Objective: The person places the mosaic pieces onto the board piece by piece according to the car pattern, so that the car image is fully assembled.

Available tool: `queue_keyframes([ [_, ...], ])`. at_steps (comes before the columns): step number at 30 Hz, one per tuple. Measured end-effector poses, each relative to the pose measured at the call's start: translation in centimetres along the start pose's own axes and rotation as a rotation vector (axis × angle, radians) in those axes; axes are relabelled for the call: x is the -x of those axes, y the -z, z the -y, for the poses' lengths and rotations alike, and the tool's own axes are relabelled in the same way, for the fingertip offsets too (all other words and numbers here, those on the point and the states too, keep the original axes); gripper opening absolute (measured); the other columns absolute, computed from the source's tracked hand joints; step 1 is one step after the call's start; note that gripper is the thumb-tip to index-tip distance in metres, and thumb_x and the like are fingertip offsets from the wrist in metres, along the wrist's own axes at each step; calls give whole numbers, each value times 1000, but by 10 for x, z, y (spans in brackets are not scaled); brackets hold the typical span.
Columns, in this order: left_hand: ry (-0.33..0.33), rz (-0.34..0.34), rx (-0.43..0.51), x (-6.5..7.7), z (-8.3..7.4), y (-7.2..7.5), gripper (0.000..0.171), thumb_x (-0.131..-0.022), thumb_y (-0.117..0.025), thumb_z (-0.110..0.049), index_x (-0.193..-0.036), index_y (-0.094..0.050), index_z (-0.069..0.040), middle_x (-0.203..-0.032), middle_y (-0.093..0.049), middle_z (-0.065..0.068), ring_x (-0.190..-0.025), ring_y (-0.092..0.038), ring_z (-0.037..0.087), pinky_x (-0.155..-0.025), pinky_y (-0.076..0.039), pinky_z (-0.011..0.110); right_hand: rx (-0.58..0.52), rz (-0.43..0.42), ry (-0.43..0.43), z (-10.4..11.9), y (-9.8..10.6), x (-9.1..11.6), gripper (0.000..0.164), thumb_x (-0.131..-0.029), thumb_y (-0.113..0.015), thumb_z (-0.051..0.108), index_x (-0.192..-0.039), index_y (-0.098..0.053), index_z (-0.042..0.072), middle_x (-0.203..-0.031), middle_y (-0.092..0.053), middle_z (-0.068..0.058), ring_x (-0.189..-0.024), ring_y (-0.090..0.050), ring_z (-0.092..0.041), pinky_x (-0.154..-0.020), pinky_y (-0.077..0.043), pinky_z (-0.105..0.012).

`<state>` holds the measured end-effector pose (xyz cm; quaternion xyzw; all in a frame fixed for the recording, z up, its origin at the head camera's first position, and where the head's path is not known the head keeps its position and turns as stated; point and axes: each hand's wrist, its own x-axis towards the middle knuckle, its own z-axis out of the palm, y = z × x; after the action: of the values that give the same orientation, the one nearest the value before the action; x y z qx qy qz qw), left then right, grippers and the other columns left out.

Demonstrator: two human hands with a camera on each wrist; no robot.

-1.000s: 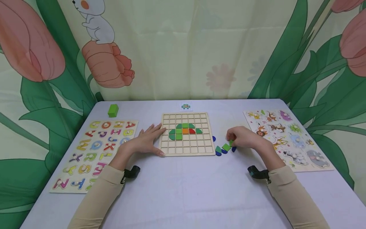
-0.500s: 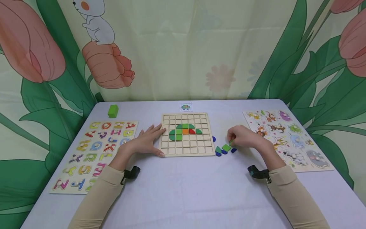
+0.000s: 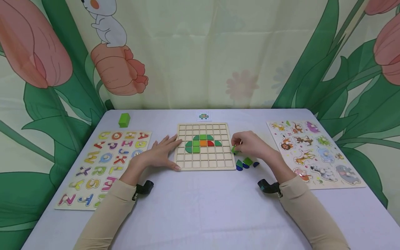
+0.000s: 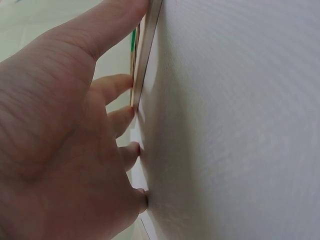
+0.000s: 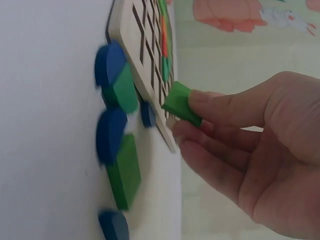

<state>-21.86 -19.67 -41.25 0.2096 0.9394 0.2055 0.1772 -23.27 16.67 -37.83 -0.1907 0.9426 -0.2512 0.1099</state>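
My left hand (image 3: 160,152) lies with straight, spread fingers against the left edge of a wooden grid board (image 3: 204,166). Green, orange and red pieces (image 3: 203,143) sit in its middle squares. Just off the board's right edge, my right hand (image 3: 251,144) pinches a green square block (image 5: 180,102) between thumb and fingers, held above the table. Below that hand lie a green square block (image 5: 126,172), a dark green curved piece (image 5: 122,91) and several blue rounded pieces (image 5: 111,135). In the left wrist view, the left thumb and fingers (image 4: 120,90) touch the board's side.
A small picture card (image 3: 203,116) lies behind the grid board. The alphabet puzzle board (image 3: 82,163) is at the left, partly under the left forearm. An animal puzzle board (image 3: 331,181) lies at the right. A larger green block (image 3: 124,120) stands back left.
My right hand has lifted a green square block from beside the loose pieces and carried it left to the grid board's right edge. The left hand stays in place.
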Motion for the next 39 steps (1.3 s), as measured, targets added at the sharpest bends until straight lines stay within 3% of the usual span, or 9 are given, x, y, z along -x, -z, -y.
queue_keyframes([
  [16, -13, 1, -6, 0, 0, 1, 115, -69, -82, -61, -159, -24, -21, -170, -7, 8, -156, 1, 39, -116, -1, 74, -120, -10, 126, 37, -35, -33, 15, -89, -64, -2, -96, -70, 9, -88, -67, -4, -81, -55, -19, -73, -49, -30],
  [29, -11, 10, -3, -1, 0, 0, 115, -70, -82, -61, -159, -23, -22, -170, -5, 5, -156, 3, 36, -117, -1, 73, -113, -84, 165, 61, -51, -48, 11, -89, -66, 0, -91, -74, 7, -88, -73, -2, -80, -62, -15, -75, -53, -30],
  [39, 7, 16, -5, -1, 0, 1, 116, -69, -82, -63, -160, -22, -23, -170, -5, 5, -157, 3, 36, -118, 0, 72, -13, -108, 182, 64, -54, -49, 17, -89, -65, -4, -92, -80, 4, -98, -76, -7, -101, -70, -22, -87, -58, -35],
])
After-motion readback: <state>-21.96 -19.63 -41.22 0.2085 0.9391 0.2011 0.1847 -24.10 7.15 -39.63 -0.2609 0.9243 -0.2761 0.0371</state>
